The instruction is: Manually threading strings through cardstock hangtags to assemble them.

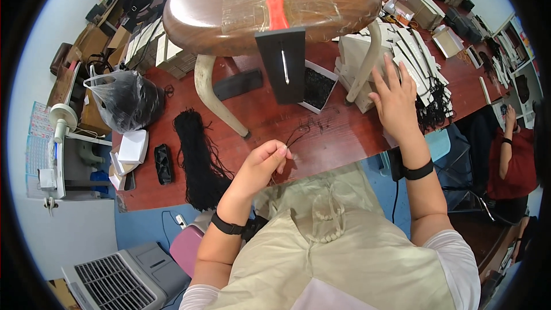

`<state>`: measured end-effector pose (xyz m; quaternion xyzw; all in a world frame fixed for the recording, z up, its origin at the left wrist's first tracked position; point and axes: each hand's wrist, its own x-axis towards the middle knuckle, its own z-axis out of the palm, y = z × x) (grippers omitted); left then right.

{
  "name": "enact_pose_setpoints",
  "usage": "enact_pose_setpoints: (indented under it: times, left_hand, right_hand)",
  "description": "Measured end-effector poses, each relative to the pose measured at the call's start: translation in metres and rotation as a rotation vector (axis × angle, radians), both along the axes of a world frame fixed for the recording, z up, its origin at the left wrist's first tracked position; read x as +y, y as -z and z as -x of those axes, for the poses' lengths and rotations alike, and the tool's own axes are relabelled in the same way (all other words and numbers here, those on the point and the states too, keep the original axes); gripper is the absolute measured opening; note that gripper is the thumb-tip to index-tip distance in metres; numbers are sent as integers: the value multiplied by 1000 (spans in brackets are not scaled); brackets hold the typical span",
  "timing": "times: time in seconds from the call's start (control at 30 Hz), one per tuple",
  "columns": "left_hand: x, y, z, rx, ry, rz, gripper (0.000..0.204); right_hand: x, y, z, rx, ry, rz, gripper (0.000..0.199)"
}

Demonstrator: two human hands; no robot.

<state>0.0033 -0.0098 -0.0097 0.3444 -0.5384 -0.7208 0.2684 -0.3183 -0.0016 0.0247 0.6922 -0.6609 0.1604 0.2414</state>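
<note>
My left hand [263, 163] is closed in a pinch on a thin black cord [295, 136] above the table's near edge. My right hand [397, 100], fingers spread, reaches to the pale cardboard boxes [363, 51] beside the stool leg; whether the fingertips touch them I cannot tell. Just beyond it lie white card strips [414, 57] with black cords [436, 103] hanging from them. In front of me stands a small brown wooden stool [195, 8]. A red-handled tool [276, 12] is taped onto its top, and a black plate [270, 69] with a slim metal shaft hangs at its front.
A long bundle of black cords [195, 161] lies on the red-brown table [338, 143] at left, near a black tray [163, 163] and white boxes [133, 147]. A filled plastic bag [129, 100] stands behind. Under the stool sits a white box of black pieces [330, 95]. Another person [513, 158] sits at right.
</note>
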Motion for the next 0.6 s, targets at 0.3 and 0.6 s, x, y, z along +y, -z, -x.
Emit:
enact_pose_setpoints:
  times: [0.3,0.6]
  left_hand:
    - [4,-16,0,-13,-97,-5,16]
    - [-2,-43,-16,11,-217,-51,15]
  right_hand:
    - [-13,5,15,-138,-115,204,13]
    - [19,-77,-71,-1378,-873,78,15]
